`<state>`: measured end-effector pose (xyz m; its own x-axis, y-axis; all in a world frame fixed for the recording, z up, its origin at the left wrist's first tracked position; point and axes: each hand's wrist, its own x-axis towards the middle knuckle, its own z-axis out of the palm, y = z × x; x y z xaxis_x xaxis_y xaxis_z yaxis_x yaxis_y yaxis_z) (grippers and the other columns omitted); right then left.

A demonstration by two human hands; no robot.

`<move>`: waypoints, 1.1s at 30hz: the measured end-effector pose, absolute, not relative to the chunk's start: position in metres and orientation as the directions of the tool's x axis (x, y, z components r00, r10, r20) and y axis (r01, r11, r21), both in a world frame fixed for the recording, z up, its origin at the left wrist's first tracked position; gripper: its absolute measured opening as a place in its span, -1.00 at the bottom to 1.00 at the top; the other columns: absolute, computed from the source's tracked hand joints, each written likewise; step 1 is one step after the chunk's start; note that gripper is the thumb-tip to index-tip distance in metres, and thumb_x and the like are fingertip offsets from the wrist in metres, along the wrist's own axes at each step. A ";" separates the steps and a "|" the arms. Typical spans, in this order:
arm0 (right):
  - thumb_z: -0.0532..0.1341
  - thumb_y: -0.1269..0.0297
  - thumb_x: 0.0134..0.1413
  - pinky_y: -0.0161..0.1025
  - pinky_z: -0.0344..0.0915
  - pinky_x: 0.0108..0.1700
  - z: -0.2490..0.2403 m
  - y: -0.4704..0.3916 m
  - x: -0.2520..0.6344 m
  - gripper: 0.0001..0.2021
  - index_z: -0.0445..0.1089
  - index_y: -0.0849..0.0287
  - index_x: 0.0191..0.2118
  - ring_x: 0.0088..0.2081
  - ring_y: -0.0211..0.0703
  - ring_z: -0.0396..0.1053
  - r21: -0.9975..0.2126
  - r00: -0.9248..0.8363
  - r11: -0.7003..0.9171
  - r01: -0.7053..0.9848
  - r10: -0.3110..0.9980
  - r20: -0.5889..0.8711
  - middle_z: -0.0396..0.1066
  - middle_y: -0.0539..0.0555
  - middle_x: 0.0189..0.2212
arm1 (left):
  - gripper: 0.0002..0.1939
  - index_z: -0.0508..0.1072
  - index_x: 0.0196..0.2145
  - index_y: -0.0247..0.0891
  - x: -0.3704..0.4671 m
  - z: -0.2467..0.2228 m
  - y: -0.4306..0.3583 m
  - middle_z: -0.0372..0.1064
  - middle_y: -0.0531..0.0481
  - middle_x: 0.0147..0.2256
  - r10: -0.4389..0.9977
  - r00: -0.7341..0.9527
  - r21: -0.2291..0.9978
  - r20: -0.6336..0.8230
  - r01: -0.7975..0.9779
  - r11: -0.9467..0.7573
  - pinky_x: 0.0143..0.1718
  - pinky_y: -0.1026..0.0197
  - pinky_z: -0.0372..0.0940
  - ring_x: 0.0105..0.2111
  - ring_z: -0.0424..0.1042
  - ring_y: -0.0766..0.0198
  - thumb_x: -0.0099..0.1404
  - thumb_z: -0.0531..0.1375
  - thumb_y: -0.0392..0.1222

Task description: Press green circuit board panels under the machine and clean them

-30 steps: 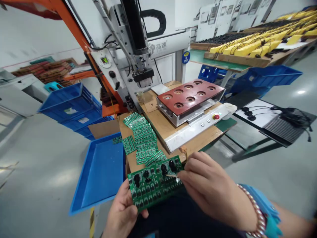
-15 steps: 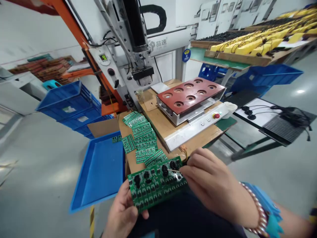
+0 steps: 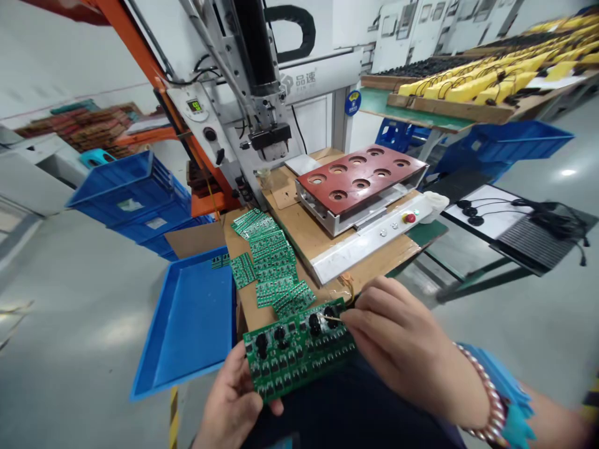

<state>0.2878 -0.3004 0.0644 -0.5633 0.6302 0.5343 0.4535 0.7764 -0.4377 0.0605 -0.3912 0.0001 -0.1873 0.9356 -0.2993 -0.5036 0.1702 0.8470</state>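
Observation:
My left hand grips the left end of a green circuit board, holding it tilted above my lap. Glossy black blobs sit along the board's upper half, with rows of small dark components below them. In my right hand, a thin pale stick is pinched between thumb and fingers. Its tip lies at the black blobs near the board's right end; whether it touches them I cannot tell. Just beyond, more green circuit boards lie overlapping on the wooden bench.
A red plate with round holes rests on a metal frame behind a white control bar. Above stands a machine head. A blue tray is at the left, near stacked blue crates. Black cables lie on a right-hand stand.
The stick's tip has shifted slightly at the blobs near the board's right end. The board has dipped a little; both hands keep their grip.

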 end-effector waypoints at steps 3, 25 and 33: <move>0.09 0.54 0.06 -0.21 0.07 -0.34 0.064 -0.301 0.289 -0.84 0.38 0.25 -0.29 -0.38 -0.23 0.06 -0.438 -0.562 0.776 0.454 0.631 0.535 0.23 0.05 -0.49 | -0.44 0.50 -0.19 -0.05 0.061 -0.001 -0.391 0.52 0.06 -0.43 0.936 -0.188 0.844 -0.298 -0.510 0.166 -0.68 0.32 0.31 -0.64 0.39 0.32 -0.24 0.44 -0.13; 0.10 0.58 0.04 -0.21 0.11 -0.35 0.062 -0.303 0.284 -0.80 0.37 0.22 -0.25 -0.35 -0.21 0.13 -0.465 -0.592 0.804 0.372 0.591 0.548 0.26 0.07 -0.46 | -0.46 0.45 -0.08 0.05 0.063 -0.009 -0.385 0.52 0.04 -0.32 0.981 -0.034 0.811 -0.190 -0.569 0.137 -0.60 0.31 0.39 -0.52 0.45 0.29 -0.07 0.38 -0.23; 0.08 0.58 0.05 -0.20 0.11 -0.33 0.059 -0.301 0.275 -0.82 0.36 0.27 -0.26 -0.34 -0.21 0.10 -0.419 -0.639 0.824 0.382 0.563 0.525 0.26 0.07 -0.46 | -0.52 0.46 -0.11 0.12 0.067 -0.009 -0.386 0.53 0.09 -0.33 0.985 0.024 0.776 -0.172 -0.613 0.151 -0.55 0.28 0.40 -0.57 0.45 0.34 -0.01 0.36 -0.24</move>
<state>0.2745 -0.3006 0.0588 -0.6386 0.5625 0.5252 0.3815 0.8241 -0.4188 0.0673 -0.3860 -0.0088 0.0241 0.9847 -0.1724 -0.6127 0.1508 0.7758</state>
